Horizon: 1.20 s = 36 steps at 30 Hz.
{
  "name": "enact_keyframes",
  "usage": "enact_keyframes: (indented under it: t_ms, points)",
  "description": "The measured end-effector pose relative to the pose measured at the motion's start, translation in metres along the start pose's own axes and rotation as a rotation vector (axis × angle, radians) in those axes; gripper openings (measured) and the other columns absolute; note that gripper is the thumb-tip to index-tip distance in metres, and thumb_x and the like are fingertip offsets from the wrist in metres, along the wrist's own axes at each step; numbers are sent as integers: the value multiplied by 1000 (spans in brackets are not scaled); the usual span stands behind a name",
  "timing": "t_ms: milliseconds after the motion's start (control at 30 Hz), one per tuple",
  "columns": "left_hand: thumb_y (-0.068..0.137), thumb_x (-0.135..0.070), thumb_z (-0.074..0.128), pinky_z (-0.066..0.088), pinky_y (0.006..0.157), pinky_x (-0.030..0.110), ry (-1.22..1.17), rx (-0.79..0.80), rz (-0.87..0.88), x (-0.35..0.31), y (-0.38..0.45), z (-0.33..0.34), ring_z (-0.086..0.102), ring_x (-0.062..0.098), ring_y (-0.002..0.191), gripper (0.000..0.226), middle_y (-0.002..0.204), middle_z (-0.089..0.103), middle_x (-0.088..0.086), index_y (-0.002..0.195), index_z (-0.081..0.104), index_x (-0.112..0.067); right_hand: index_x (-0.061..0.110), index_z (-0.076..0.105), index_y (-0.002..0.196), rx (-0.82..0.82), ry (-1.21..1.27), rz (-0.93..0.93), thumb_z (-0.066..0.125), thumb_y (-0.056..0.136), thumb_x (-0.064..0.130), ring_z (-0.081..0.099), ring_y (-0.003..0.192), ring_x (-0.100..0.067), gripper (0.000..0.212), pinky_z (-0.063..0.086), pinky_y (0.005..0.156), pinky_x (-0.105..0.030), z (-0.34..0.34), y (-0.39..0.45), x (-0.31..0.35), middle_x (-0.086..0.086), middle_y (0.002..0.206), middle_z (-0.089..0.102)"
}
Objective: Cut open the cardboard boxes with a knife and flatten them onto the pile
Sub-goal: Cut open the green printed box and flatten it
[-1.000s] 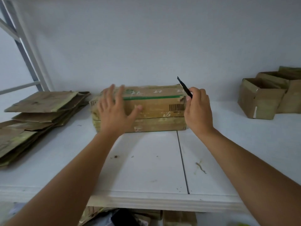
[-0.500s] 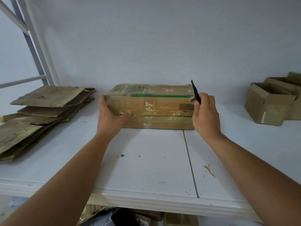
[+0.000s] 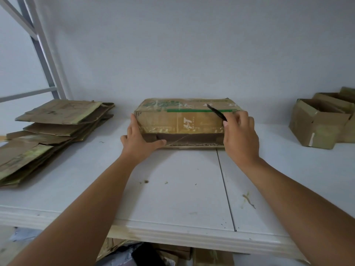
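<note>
Held between thumb and curled fingers of the right hand (image 3: 240,135) is the knife (image 3: 217,113), its dark blade slanted up and to the left across the box's front face, the tip lying near the green tape band; the handle is hidden in the grip. Opposite that grip, the left hand (image 3: 138,142) is laid with straight fingers against the box's left end and its thumb stretched along the lower front edge, so nothing is clasped there, only braced (a steadying hold, it would seem, against the push of the blade).

Beneath both hands the white table (image 3: 172,198) is spread, and it is presumably used because a firm flat surface is needed for cutting. Well to the left of the bracing hand the pile of flattened cardboard (image 3: 53,131) is stacked, kept within reach as the place where cut boxes are to be laid. Between the two hands the sealed cardboard box (image 3: 182,121) is set lengthwise, its long front face turned toward the person, so that the taped seam can be reached by the knife. Well to the right of the knife hand, open boxes (image 3: 322,123) are waiting, apparently the next to be handled. No cut is judged to have been made yet.
</note>
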State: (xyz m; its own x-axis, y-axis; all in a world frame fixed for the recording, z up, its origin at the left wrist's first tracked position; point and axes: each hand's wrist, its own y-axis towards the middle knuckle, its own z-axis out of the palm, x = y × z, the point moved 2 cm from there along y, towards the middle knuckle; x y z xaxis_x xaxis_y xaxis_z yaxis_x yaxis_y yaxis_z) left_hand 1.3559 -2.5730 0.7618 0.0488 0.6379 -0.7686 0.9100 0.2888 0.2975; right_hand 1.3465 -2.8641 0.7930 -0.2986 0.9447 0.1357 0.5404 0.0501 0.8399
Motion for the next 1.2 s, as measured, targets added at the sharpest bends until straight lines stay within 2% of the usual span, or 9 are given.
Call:
enact_keyframes:
  t_ms: [67, 167, 267, 500, 600, 800, 933, 1033, 1200]
  points:
    - [67, -57, 82, 20, 117, 50, 0, 13, 15, -1, -1, 2, 10, 31, 145, 135, 162, 11, -9, 152, -21, -38, 7, 59, 117, 44, 58, -109, 52, 97, 9, 54, 86, -30, 21, 47, 51, -33, 0, -1, 5, -12, 107, 54]
    - [64, -55, 85, 19, 117, 51, 19, 27, 24, -1, -1, 1, 9, 32, 146, 140, 163, 8, -8, 152, -24, -37, 11, 54, 122, 236, 149, -252, 43, 103, 19, 56, 71, -26, 24, 48, 50, -36, 4, -5, 11, -4, 101, 59]
    - [60, -55, 88, 20, 117, 53, 64, 71, 23, 1, -2, -1, 9, 34, 147, 148, 163, 5, -5, 148, -30, -38, 17, 51, 123, 412, 192, -300, 39, 104, 26, 57, 71, -24, 25, 50, 56, -39, 10, -10, 11, 0, 95, 62]
    - [62, -54, 88, 23, 116, 53, 114, 70, 45, 3, -2, -1, 17, 35, 146, 149, 161, 12, 4, 147, -33, -38, 19, 54, 124, 496, 198, -292, 41, 104, 27, 60, 83, -24, 26, 51, 65, -38, 11, -11, 6, 0, 98, 64]
    - [72, -48, 84, 28, 114, 50, 92, 55, 52, 5, -1, -2, 23, 34, 145, 138, 161, 13, 4, 148, -30, -38, 24, 54, 124, 592, 168, -292, 40, 104, 29, 59, 88, -23, 26, 51, 71, -40, 14, -12, 6, 2, 101, 65]
    - [85, -34, 74, 36, 92, 35, 84, -11, 88, 6, 1, -2, 40, 32, 136, 119, 160, 20, 7, 152, -24, -36, 24, 56, 122, 587, 148, -364, 37, 104, 30, 59, 85, -23, 27, 51, 69, -40, 8, -9, 12, 2, 95, 63]
    - [84, -34, 74, 37, 86, 33, 117, -24, 91, 6, 0, 0, 44, 31, 133, 120, 159, 22, 6, 152, -25, -36, 21, 55, 104, 616, 39, -465, 35, 104, 30, 58, 71, -24, 23, 45, 57, -34, 8, -9, 24, 3, 81, 59]
    - [80, -39, 78, 40, 87, 35, 126, -18, 88, 4, -1, 2, 44, 30, 133, 126, 159, 20, 4, 151, -27, -37, 20, 51, 89, 630, -42, -482, 38, 103, 24, 55, 64, -23, 19, 40, 52, -33, 7, -8, 27, 3, 73, 54]
    - [59, -65, 85, 43, 85, 38, 178, 31, 68, -2, -4, 4, 40, 29, 138, 150, 160, 14, -1, 146, -34, -38, 17, 57, 83, 691, -112, -430, 41, 100, 19, 54, 62, -21, 23, 43, 53, -33, 10, -8, 18, 1, 69, 53]
